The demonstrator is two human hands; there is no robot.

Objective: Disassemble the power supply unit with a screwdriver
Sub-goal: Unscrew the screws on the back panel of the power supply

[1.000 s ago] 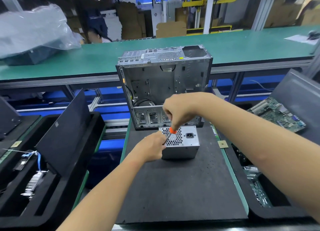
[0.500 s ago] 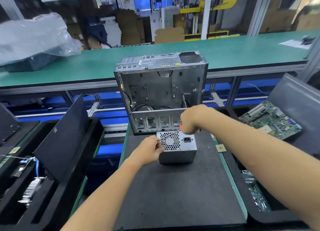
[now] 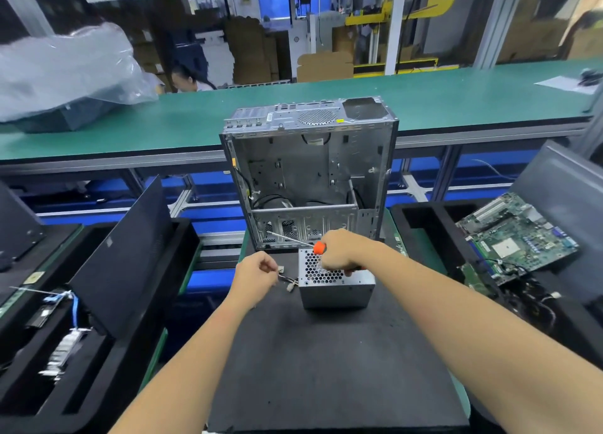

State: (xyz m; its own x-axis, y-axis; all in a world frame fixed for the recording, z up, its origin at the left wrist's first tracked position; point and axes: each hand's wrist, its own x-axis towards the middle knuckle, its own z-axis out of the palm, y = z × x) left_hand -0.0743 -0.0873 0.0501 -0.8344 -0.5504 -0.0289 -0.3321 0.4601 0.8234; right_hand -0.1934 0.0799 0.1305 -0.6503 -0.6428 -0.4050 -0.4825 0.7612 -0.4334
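A: From the head view, where is the power supply unit point(image 3: 336, 282)?

B: On the dark worktop point(image 3: 326, 368), before the open computer case point(image 3: 310, 176). The right hand point(image 3: 342, 254) rests on its perforated top, its grip wrapped round the screwdriver point(image 3: 318, 247); the shaft points left and away, off the unit.

A: And the left hand point(image 3: 257, 275)?

B: Just left of the unit, pinching its cable connectors point(image 3: 287, 278).

A: Containers?

B: The right tray point(image 3: 421, 218) holds a motherboard point(image 3: 518, 238); the left tray point(image 3: 42, 384) holds small parts, too blurred to name.
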